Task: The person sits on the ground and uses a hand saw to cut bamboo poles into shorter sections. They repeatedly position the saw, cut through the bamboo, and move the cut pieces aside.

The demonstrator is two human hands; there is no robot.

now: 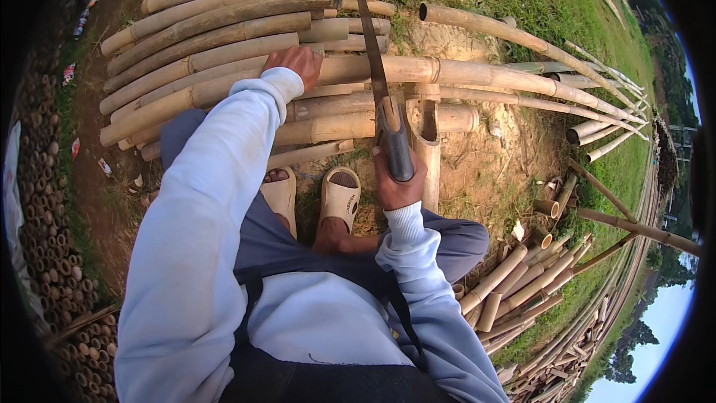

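My right hand [400,181] is closed round the dark handle of a handsaw [372,37]. The long narrow blade points away from me and crosses a thick bamboo pole [477,72]; whether its teeth touch the pole I cannot tell. My left hand [297,67] is closed on the same pole, left of the blade, with its fingertips hidden. Just right of the saw, the pole lies across an upright bamboo post [426,153] with a hollow cut into its top.
Cut bamboo lengths [209,37] lie side by side at far left. More poles [514,30] spread rightward. Short pieces [514,283] are heaped at lower right, near crossed bamboo sticks [634,230]. Many stacked bamboo ends [48,231] line the left. My sandals [339,198] rest on bare soil.
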